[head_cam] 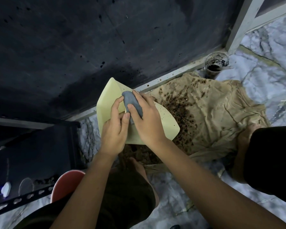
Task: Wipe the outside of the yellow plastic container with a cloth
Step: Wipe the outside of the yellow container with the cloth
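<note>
A pale yellow plastic container (165, 123) is held tilted above the floor in the middle of the view, its outer faces speckled with small dark spots. My left hand (116, 128) grips its near left side, fingers curled over the wall. My right hand (147, 116) grips a bunched grey cloth (132, 103) and presses it against the container's upper edge, thumb on the cloth.
A beige cloth (210, 116) stained with dark soil lies on the marble floor (262, 75) to the right. A dirty clear cup (215, 63) stands by the white door frame (241, 22). A red tub (68, 184) and a dark metal rack (31, 195) sit at lower left. My knees flank the spot.
</note>
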